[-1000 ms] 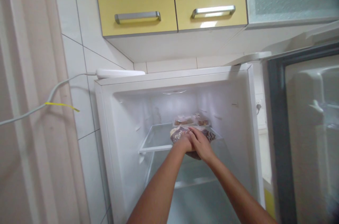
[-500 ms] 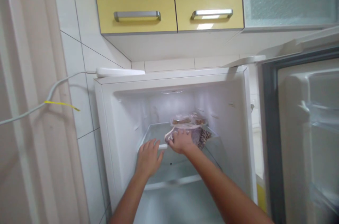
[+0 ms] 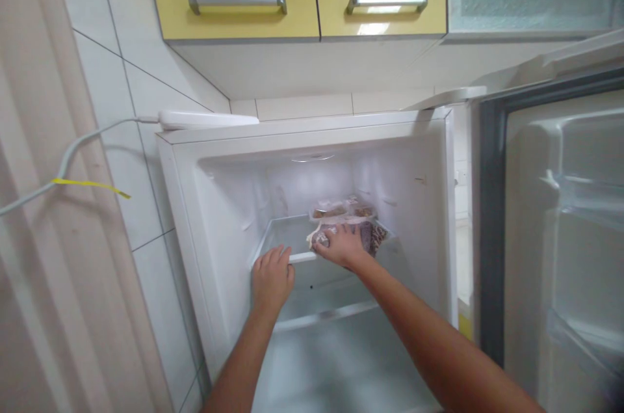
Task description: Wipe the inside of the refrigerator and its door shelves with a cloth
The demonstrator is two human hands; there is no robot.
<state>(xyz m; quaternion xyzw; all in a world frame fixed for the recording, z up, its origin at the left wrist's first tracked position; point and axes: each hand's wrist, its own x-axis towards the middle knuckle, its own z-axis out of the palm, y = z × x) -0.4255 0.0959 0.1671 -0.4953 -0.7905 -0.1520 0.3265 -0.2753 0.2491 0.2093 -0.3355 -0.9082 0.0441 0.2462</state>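
My right hand (image 3: 345, 248) reaches into an open fridge (image 3: 312, 123) and grips a plastic bag of dark, mottled contents (image 3: 369, 235) on the upper glass shelf. The fingers lie over the bag's top and the thumb is at its near left side. Exactly what fills the bag I cannot make out. My left hand (image 3: 271, 278) is closed on the left part of the white front edge of that shelf (image 3: 302, 258), its fingers over the top. Behind the bag stand two clear packs of brownish food (image 3: 329, 211).
A lower glass shelf (image 3: 324, 317) lies beneath. To the right the fridge door (image 3: 531, 218) hangs open with clear racks. Yellow cabinets (image 3: 234, 3) are overhead. A white device (image 3: 209, 119) with a cable rests on the fridge top, beside the tiled left wall.
My left hand has closed from spread fingers onto the shelf edge. My right hand remains on the bag, its fingers now farther over it. The view has shifted slightly.
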